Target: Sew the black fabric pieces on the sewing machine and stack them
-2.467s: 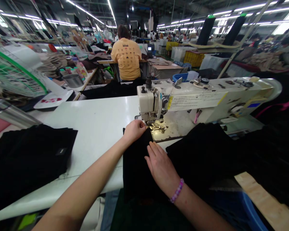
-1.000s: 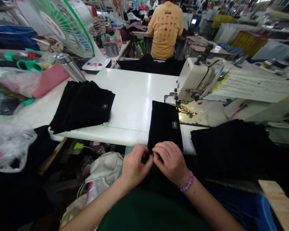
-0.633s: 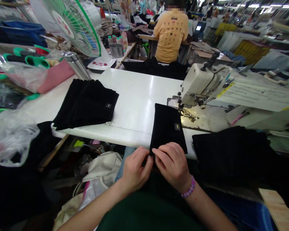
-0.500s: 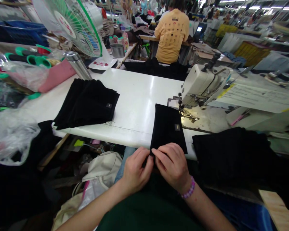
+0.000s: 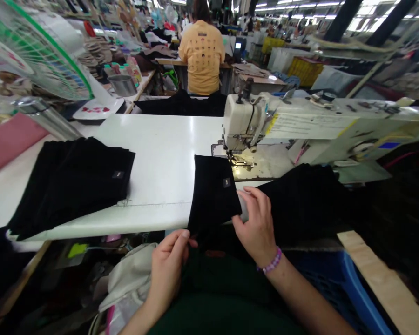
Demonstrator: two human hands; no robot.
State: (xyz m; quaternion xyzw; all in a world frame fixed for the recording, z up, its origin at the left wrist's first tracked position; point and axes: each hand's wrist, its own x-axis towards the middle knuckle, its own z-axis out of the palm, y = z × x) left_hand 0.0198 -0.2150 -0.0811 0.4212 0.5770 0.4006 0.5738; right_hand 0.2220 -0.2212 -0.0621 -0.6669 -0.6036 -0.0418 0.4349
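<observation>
A black fabric piece with a small dark label near its right edge lies on the white sewing table, its far right corner close to the presser foot of the sewing machine. My left hand pinches the near left corner of this piece between thumb and fingers. At the near right corner is my right hand, fingers apart and curved, the thumb at the cloth's edge. On its wrist sits a pink and purple bead bracelet.
To the left lies a stack of black labelled pieces; a black fabric pile lies right of my right hand. A steel flask and a fan stand back left. A person in a yellow shirt sits ahead.
My hands have parted: the right has moved from beside the left to the piece's right edge, while the left keeps the near left corner. The camera view has turned right.
</observation>
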